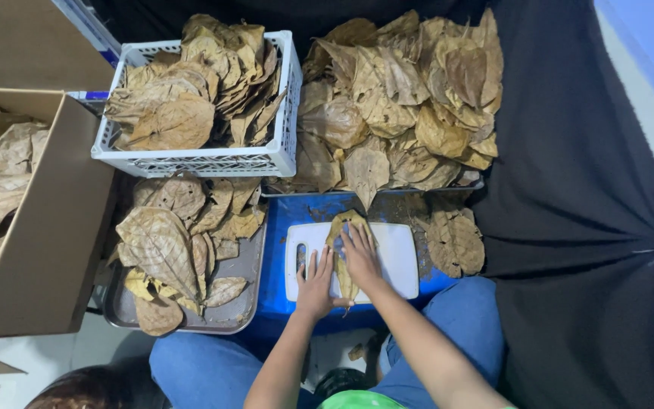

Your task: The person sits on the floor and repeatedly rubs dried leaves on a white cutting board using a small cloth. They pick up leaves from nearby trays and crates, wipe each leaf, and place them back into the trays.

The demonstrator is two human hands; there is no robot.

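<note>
A small white cutting board (pixel 399 257) lies on a blue surface (pixel 278 250) in front of me. On it lies a dry brown leaf (pixel 340 227), lengthwise. My right hand (pixel 359 257) presses flat on the leaf, fingers spread. Beside it, my left hand (pixel 316 284) rests flat on the board's left part, its fingers touching the leaf's lower edge. Neither hand grips anything.
A white plastic crate (pixel 278 155) of dry leaves stands at the back left. A big leaf pile (pixel 403 98) fills the back middle. A metal tray (pixel 247 265) with leaves lies left of the board. A cardboard box (pixel 54 227) with leaves is at far left. Black cloth (pixel 577 189) hangs right.
</note>
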